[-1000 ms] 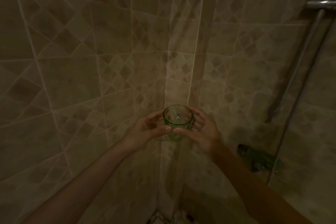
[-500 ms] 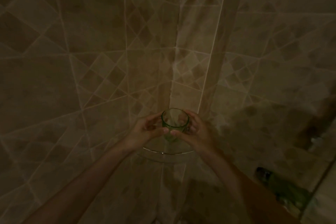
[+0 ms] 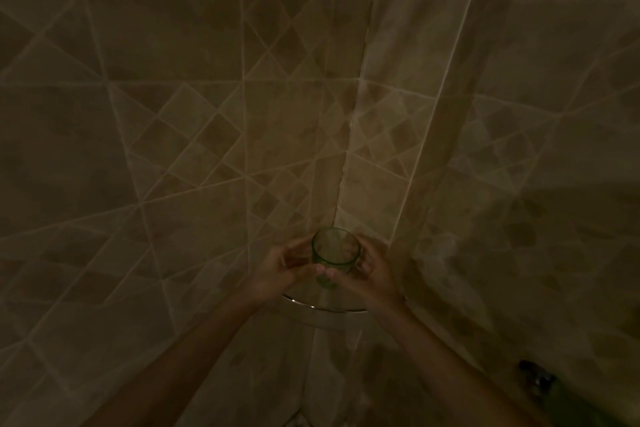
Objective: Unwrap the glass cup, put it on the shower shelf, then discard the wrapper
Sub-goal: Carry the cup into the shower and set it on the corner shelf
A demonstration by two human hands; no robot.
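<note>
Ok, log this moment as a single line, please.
stage: placing | glass cup: upright, unwrapped, over corner shelf | left hand: holds cup | right hand: holds cup | wrapper: not visible

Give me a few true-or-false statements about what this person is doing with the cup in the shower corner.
1. Both hands hold the glass cup. True: the left hand and right hand grip it from either side.
2. The cup is red. False: it is greenish clear glass.
3. A curved shower shelf sits in the tiled corner just below the hands. True.
4. The cup lies on its side. False: it is upright, mouth up.
5. The cup is full of water. False: it looks empty.
</note>
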